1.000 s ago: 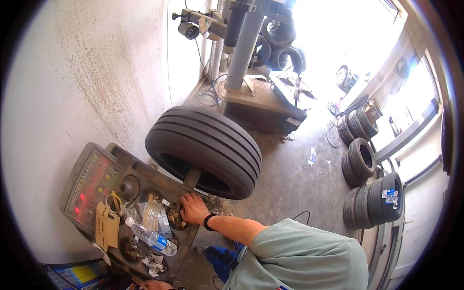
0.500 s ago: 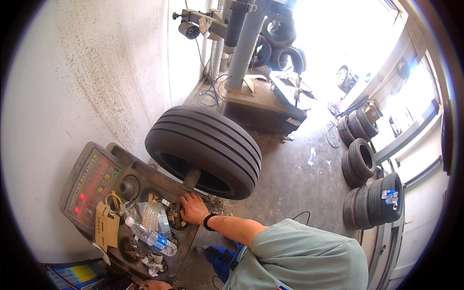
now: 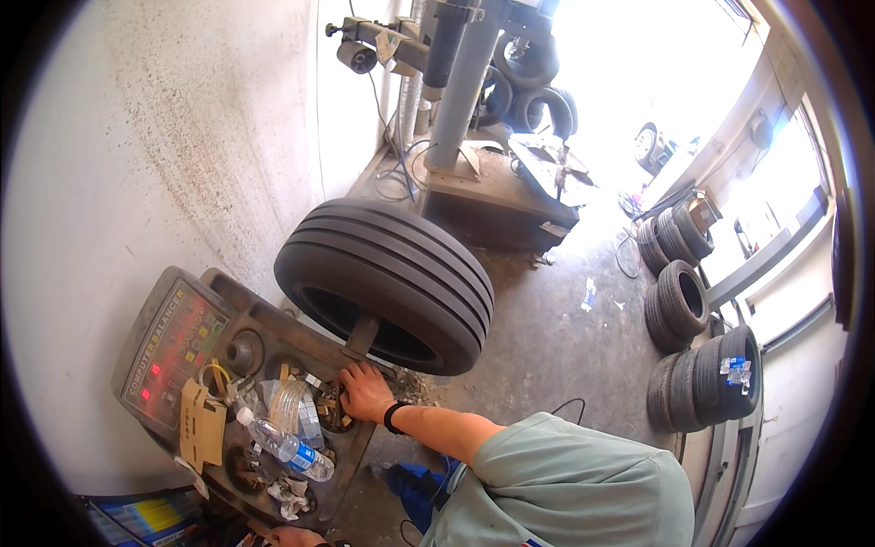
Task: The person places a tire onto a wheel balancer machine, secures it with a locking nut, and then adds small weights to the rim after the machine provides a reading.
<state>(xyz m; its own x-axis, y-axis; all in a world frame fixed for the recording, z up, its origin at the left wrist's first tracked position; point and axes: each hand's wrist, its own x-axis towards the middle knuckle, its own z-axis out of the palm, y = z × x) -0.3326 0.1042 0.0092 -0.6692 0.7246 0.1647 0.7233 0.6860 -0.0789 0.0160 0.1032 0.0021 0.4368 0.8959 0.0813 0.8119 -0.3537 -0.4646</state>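
My right hand (image 3: 366, 393) lies palm down on the near rim of the wheel balancer (image 3: 357, 460), fingers stretched out at a compartment of small metal pieces. Just beyond it, a tire (image 3: 387, 273) is mounted on the balancer's shaft (image 3: 364, 335); its tread looks smeared, as if spinning. Only part of my left hand (image 3: 296, 536) shows at the bottom edge, by the balancer's near corner, and its fingers are mostly hidden. Red lights glow on the display panel (image 3: 173, 351). On the balancer top lie a clear water bottle (image 3: 284, 445) and a cardboard piece (image 3: 201, 424).
A dirty white wall (image 3: 219, 128) runs along the left. Behind the tire stands a machine with a grey column (image 3: 465, 91) and a boxy base (image 3: 497, 219). Tires (image 3: 702, 378) are lined up on the right, and cables lie on the concrete floor (image 3: 547, 319).
Both hands stay where they were. The tire remains in place on the shaft, its tread smeared in both frames.
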